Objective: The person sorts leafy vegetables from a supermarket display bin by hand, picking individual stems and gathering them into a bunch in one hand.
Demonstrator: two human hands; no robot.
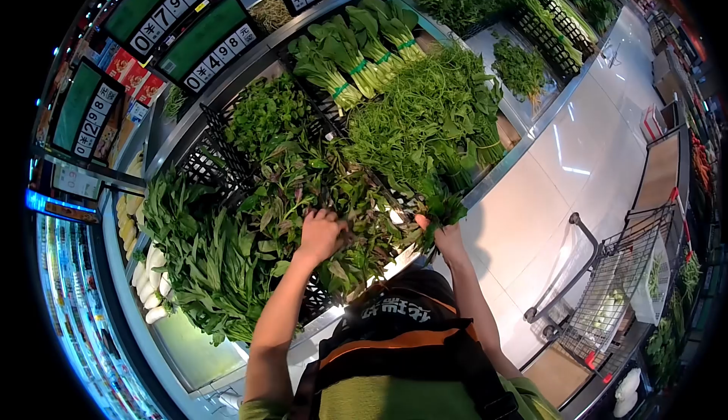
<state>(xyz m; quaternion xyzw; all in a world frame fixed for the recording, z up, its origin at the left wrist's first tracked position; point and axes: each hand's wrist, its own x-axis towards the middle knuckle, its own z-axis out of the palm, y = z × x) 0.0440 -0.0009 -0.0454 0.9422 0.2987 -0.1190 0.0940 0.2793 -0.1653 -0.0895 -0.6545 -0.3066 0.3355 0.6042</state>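
1. My left hand point(324, 234) curls upon purple-tinged leaves point(368, 204), near the front edge of the display stand point(494, 173); I cannot tell if it grips.
2. My right hand point(446, 238) grasps a dark green bunch point(444, 206) at the front right corner.
3. Long-leaved greens point(205, 261) crowd the left edge, fine-leaved greens point(425, 109) the right; banded bok choy point(356, 48) lies farther.
4. Past the right edge, open floor point(523, 215) reaches a shopping cart point(614, 287).

I have bunches point(299, 185) in the middle of the stall point(186, 348), greens point(201, 257) to their left, herbs point(428, 109) to their right. Bok choy point(356, 56) lies on the far side, radishes point(154, 283) left of the greens. At right on my feed, a cart point(607, 287) stands in the aisle point(527, 223).
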